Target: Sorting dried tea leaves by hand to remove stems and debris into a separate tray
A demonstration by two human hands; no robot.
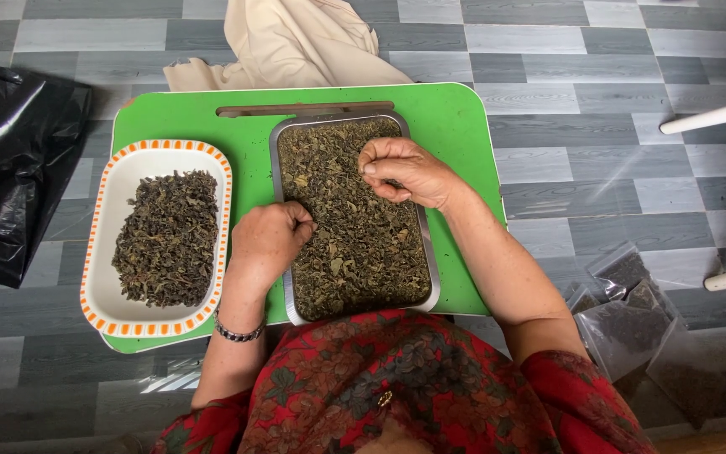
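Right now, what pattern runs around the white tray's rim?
Orange and white blocks around the rim, clearest in the head view.

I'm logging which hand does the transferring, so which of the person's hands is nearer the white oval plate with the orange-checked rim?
Left. The left hand rests at the metal tray's left edge, right beside the white oval plate with the orange-checked rim. The right hand hovers over the tray's upper right, farther away.

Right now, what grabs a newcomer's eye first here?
The bright green tray table at centre stands out against the grey tiled floor. On it sits a metal tray full of dried leaves, with the left hand and right hand both curled over the leaves. Left of that lies a white dish with an orange-patterned rim holding a darker pile of leaves.
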